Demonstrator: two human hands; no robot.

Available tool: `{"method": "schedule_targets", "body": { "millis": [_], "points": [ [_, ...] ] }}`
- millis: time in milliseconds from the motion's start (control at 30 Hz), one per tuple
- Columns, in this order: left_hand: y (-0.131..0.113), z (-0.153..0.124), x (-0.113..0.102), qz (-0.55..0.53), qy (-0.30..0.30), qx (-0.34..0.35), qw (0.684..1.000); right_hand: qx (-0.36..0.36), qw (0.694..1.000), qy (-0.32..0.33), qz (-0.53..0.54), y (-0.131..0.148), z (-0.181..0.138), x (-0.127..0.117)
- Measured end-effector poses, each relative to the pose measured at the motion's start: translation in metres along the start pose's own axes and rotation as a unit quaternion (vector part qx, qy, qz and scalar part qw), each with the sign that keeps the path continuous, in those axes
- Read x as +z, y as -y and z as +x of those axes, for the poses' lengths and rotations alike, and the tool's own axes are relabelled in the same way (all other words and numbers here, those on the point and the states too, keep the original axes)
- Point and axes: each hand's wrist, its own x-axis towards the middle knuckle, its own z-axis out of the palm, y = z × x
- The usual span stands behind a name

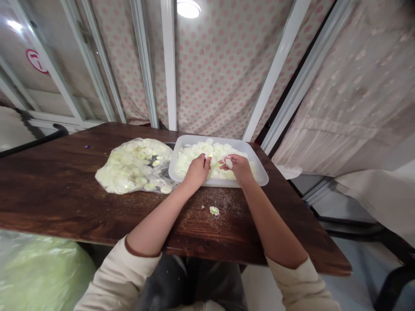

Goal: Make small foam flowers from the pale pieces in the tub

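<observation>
A white translucent plastic tub (179,175) stands on the table, filled with pale yellow-white flower pieces (194,152). Over its middle, my left hand (198,170) is closed, thumb and fingers pinched on a small white flower piece. Beside it to the right, my right hand (239,166) holds a whitish flower piece (228,163) between bent fingers. The two hands are apart by a small gap. A single pale flower (214,210) lies on the tabletop in front of the tub. Whether the pieces are fabric or plastic, I cannot tell.
Left of the tub, a clear plastic bag (129,166) of similar flowers rests on the dark wooden table (65,190). White specks dust the table's front. Below the left edge sits a large bag with pale green contents (42,272). Curtained glass panels (217,77) rise behind.
</observation>
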Motion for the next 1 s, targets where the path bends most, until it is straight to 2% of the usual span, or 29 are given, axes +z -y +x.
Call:
{"method": "schedule_targets", "body": {
  "millis": [200,333,400,533,633,700,767,867,1000],
  "points": [
    [-0.003,-0.002,-0.001,0.004,0.008,0.001,1.0,0.018,0.999,-0.016,-0.036,-0.001,0.0,0.001],
    [-0.003,-0.001,-0.002,0.007,0.006,0.006,1.0,-0.018,0.982,-0.036,-0.184,-0.001,-0.004,0.002],
    [-0.003,-0.001,-0.001,0.008,0.004,0.005,1.0,-0.069,0.949,-0.039,-0.305,0.0,-0.008,0.006],
    [-0.002,-0.001,0.0,0.002,0.009,0.005,1.0,-0.186,0.843,-0.046,-0.503,0.005,-0.017,0.016],
    [-0.003,-0.002,0.0,0.014,0.001,0.006,1.0,-0.197,0.8,-0.009,-0.566,0.007,-0.02,0.02],
    [-0.003,-0.002,0.001,0.024,-0.005,0.003,1.0,-0.16,0.795,0.023,-0.584,0.007,-0.019,0.02],
    [-0.002,-0.002,0.001,0.027,-0.003,0.003,1.0,-0.106,0.803,0.052,-0.585,0.005,-0.017,0.019],
    [-0.001,-0.001,0.004,0.008,0.014,-0.002,1.0,-0.047,0.825,0.108,-0.553,0.002,-0.015,0.017],
    [0.001,-0.002,0.006,-0.008,0.042,-0.023,0.999,-0.026,0.864,0.16,-0.477,-0.001,-0.012,0.014]
  ]
}}
